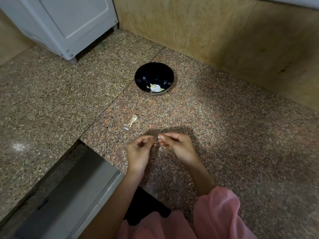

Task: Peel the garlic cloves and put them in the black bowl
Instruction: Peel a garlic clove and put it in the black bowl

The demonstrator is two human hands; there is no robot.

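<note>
Clearly the peeling step is in hand: the right hand [177, 145] pinches a small pale garlic clove [159, 137] between thumb and fingers, while the left hand [139, 149] pinches at the clove's tip, seemingly tugging at skin. Both are held just above the speckled stone table [224, 128], near its front edge. Next, I judge, the skin must come fully free, then the bare clove has to be carried forward to the black bowl [154, 78], which stands well apart from the hands. That bowl already holds a few pale pieces, likely peeled cloves. Between bowl and hands lie loose garlic scraps [133, 120].
</note>
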